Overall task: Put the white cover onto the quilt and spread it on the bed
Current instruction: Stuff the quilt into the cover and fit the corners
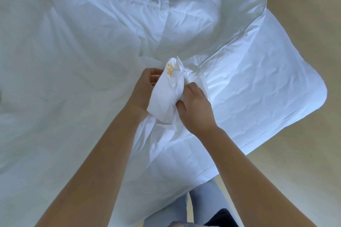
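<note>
White cover (163, 101) is bunching into a peaked corner between both hands, and we are seeing it above the near part of the bed (302, 101), inward from the bed's rounded near-right corner. The left hand (144, 88) is curling its fingers round the left side of the bunch, while the right hand (195, 110) is pinching the right side. The two hands are sitting close together, parted only by the cloth they are clamping. Yellow embroidery (170, 71) is showing just under the peak of the held corner.

Along the bed's right edge and round its near-right corner, tan floor (304, 162) is running wide, giving room to step. The person's legs (201, 201), in pale blue trousers, are standing at the near edge, where white cloth is draping over.

Towards the bed's far side, the quilt (147, 11) is lying in soft folds with stitched lines across it. We are not managing to tell whether any of it is sitting inside the cover, as every layer is white and no opening is showing.
</note>
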Motion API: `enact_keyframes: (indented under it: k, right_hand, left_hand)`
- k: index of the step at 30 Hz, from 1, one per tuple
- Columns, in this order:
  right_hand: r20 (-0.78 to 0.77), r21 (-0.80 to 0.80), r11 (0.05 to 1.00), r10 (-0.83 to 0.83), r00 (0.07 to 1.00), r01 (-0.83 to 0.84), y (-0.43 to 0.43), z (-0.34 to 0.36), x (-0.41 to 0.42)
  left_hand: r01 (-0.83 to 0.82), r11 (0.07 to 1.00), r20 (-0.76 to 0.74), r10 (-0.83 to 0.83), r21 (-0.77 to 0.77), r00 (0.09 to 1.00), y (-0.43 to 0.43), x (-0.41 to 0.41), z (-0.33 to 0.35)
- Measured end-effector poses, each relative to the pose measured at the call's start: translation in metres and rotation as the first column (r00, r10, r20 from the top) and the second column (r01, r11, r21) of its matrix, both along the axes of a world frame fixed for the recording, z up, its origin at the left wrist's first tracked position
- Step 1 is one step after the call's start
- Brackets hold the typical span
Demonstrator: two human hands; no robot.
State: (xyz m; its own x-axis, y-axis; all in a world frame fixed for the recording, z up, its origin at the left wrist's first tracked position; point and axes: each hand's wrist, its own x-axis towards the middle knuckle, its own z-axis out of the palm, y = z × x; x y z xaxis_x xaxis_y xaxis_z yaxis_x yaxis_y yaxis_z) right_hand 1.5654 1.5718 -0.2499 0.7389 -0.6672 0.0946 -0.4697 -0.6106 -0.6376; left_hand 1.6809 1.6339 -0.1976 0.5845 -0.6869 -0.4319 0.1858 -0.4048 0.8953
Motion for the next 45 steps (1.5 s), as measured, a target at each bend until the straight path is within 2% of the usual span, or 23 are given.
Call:
enact_keyframes:
  k: [2, 3, 4, 5, 6, 7, 10, 13, 16, 17, 19, 21, 23, 25, 28, 33, 36, 38, 39, 40, 42, 43, 45]
  right_hand:
    - [0.065, 0.242, 0.97, -0.052, 0.997, 0.035, -0.002, 0.007, -0.003]
    - [0.112, 0.464, 0.883, -0.141, 0.984, 0.073, -0.001, 0.014, -0.003]
    - [0.152, 0.662, 0.745, -0.24, 0.959, 0.081, 0.0, 0.021, -0.002]
    - [0.173, 0.768, 0.635, -0.327, 0.929, 0.081, 0.0, 0.023, -0.002]
    - [0.159, 0.788, 0.607, -0.365, 0.918, 0.105, 0.0, 0.024, -0.001]
    - [0.134, 0.763, 0.632, -0.364, 0.922, 0.138, 0.0, 0.025, 0.001]
    - [0.097, 0.689, 0.696, -0.361, 0.927, 0.199, 0.0, 0.027, 0.006]
    - [0.095, 0.664, 0.718, -0.358, 0.929, 0.209, 0.0, 0.024, 0.008]
    - [0.093, 0.69, 0.682, -0.415, 0.905, 0.242, -0.001, 0.022, 0.005]
    - [0.087, 0.71, 0.658, -0.434, 0.897, 0.25, -0.001, 0.02, 0.005]
    - [0.061, 0.762, 0.589, -0.479, 0.876, 0.269, -0.001, 0.018, 0.007]
    - [0.032, 0.861, 0.435, -0.565, 0.824, 0.265, -0.004, 0.017, 0.011]
    - [0.027, 0.946, 0.268, -0.625, 0.781, 0.182, -0.008, 0.022, 0.012]
    - [0.067, 0.974, 0.21, -0.618, 0.784, 0.082, -0.013, 0.024, 0.011]
    - [0.127, 0.971, 0.238, -0.563, 0.817, 0.013, -0.014, 0.026, 0.01]
    - [0.005, 0.953, 0.243, -0.614, 0.789, 0.182, -0.015, 0.022, 0.02]
    - [-0.038, 0.941, 0.236, -0.639, 0.768, 0.243, -0.015, 0.017, 0.023]
    - [0.013, 0.933, 0.282, -0.649, 0.761, 0.224, -0.019, 0.013, 0.021]
    - [0.063, 0.912, 0.348, -0.644, 0.762, 0.218, -0.02, 0.012, 0.021]
    - [0.117, 0.849, 0.481, -0.577, 0.808, 0.221, -0.022, 0.011, 0.021]
    - [0.08, 0.646, 0.724, -0.381, 0.921, 0.243, -0.026, 0.003, 0.021]
    - [0.041, 0.563, 0.789, -0.326, 0.944, 0.248, -0.03, -0.003, 0.02]
    - [-0.005, 0.491, 0.829, -0.303, 0.953, 0.266, -0.036, -0.013, 0.017]
  left_hand:
    - [0.015, 1.0, 0.142, -0.014, -0.001, 0.99, -0.007, -0.004, -0.003]
    - [0.06, 0.997, 0.219, -0.067, 0.038, 0.973, -0.011, -0.003, -0.006]
    - [0.111, 0.992, 0.249, -0.122, 0.058, 0.961, -0.015, -0.004, -0.007]
    - [0.144, 0.987, 0.233, -0.157, 0.074, 0.96, -0.018, -0.004, -0.007]
    - [0.167, 0.982, 0.235, -0.182, 0.082, 0.955, -0.019, -0.005, -0.007]
    - [0.186, 0.975, 0.286, -0.213, 0.119, 0.934, -0.021, -0.005, -0.008]
    - [0.108, 0.955, 0.549, -0.249, 0.276, 0.798, -0.027, 0.0, -0.015]
    - [0.055, 0.947, 0.644, -0.257, 0.316, 0.72, -0.032, 0.005, -0.014]
    - [0.078, 0.935, 0.721, -0.318, 0.345, 0.615, -0.034, -0.001, -0.011]
    - [0.055, 0.947, 0.727, -0.278, 0.315, 0.627, -0.034, -0.005, -0.01]
    - [-0.007, 0.978, 0.675, -0.137, 0.207, 0.725, -0.031, -0.012, -0.01]
    - [-0.037, 0.992, 0.554, -0.035, 0.118, 0.832, -0.024, -0.019, -0.013]
    - [-0.019, 0.999, 0.431, -0.004, 0.05, 0.902, -0.015, -0.023, -0.017]
    - [0.037, 0.999, 0.413, -0.037, 0.01, 0.91, -0.008, -0.028, -0.025]
    - [0.066, 0.997, 0.509, -0.071, 0.028, 0.858, -0.006, -0.03, -0.037]
    - [0.066, 0.997, 0.636, -0.07, 0.031, 0.769, -0.011, -0.021, -0.047]
    - [0.092, 0.996, 0.593, -0.085, 0.019, 0.801, -0.012, -0.019, -0.044]
    - [0.112, 0.992, 0.522, -0.125, 0.057, 0.844, -0.011, -0.017, -0.039]
    - [0.128, 0.988, 0.478, -0.152, 0.083, 0.865, -0.009, -0.015, -0.037]
    - [0.141, 0.985, 0.44, -0.171, 0.1, 0.882, -0.008, -0.014, -0.034]
    - [0.157, 0.982, 0.378, -0.186, 0.107, 0.907, -0.005, -0.009, -0.03]
    - [0.159, 0.981, 0.344, -0.187, 0.106, 0.92, -0.004, -0.006, -0.029]
    - [0.151, 0.983, 0.24, -0.172, 0.103, 0.956, -0.003, -0.002, -0.027]
